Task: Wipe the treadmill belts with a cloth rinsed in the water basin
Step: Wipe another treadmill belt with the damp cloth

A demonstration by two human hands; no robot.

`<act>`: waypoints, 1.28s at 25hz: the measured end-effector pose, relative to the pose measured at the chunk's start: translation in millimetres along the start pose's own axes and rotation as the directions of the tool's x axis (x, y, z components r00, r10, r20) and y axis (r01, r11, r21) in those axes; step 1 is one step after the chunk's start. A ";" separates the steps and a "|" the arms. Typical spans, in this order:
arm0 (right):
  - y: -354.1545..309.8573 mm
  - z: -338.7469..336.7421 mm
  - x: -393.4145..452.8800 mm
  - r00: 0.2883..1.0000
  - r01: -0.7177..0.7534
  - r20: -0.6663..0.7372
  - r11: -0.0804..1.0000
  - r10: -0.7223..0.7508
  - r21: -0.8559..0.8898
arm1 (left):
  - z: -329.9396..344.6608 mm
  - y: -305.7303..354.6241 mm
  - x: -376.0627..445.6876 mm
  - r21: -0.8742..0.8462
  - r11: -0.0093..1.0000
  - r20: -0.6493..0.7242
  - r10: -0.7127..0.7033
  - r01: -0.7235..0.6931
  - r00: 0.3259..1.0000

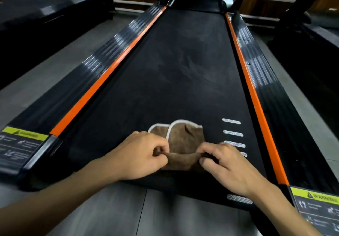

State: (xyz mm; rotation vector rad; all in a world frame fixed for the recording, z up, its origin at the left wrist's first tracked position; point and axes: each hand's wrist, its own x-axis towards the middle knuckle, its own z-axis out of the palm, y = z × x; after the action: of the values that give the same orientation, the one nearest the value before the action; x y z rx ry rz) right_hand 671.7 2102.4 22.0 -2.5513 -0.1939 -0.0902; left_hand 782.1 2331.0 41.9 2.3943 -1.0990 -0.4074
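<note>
A brown cloth (180,140) with a white hem lies on the near end of the black treadmill belt (183,70). My left hand (141,155) pinches the cloth's near edge on its left side. My right hand (225,166) pinches the same edge on its right side, so the fabric is lifted into a fold between the two hands. The far part of the cloth rests flat on the belt. Faint smears show on the belt farther up. No water basin is in view.
Orange strips (110,70) and black ribbed side rails (256,67) flank the belt. Yellow warning labels (23,135) sit on the rear corners. Another treadmill (36,12) stands at the left. Grey floor (128,213) lies below the belt's end. White dashes (232,133) mark the belt.
</note>
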 end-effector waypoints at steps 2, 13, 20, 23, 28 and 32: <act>-5.6 -6.3 4.4 0.992 -0.125 0.010 0.950 0.128 0.286 | -10.2 3.6 3.0 -0.276 0.958 0.030 -0.069 0.074 0.997; 11.2 52.3 39.9 0.970 0.197 0.215 0.898 -0.118 -0.394 | -4.7 -52.2 26.3 -0.028 0.978 -0.130 -0.207 0.206 0.970; 84.9 9.9 66.5 0.989 -0.032 -0.139 0.824 -0.057 -0.565 | -4.8 -42.6 51.3 0.065 0.988 -0.078 -0.133 0.138 0.988; 138.1 -29.0 86.3 0.840 -0.531 -0.377 0.735 0.391 -0.422 | -2.4 -28.6 79.4 0.116 0.985 -0.035 -0.124 0.127 0.992; 110.3 9.8 102.7 0.841 -0.520 -0.423 0.721 0.339 -0.458 | -3.3 -23.6 139.0 0.389 0.883 0.000 -0.285 0.262 0.959; 118.2 -6.3 103.2 0.974 -0.171 -0.206 0.901 0.094 -0.399 | -27.0 -45.3 172.8 0.351 0.822 0.192 -0.531 0.448 0.825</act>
State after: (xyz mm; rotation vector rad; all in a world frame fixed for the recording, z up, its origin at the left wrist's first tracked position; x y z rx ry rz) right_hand 792.1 2013.7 -26.0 -2.9503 0.0834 -0.3447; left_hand 932.4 2231.6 28.4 2.9595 -0.6510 -0.8383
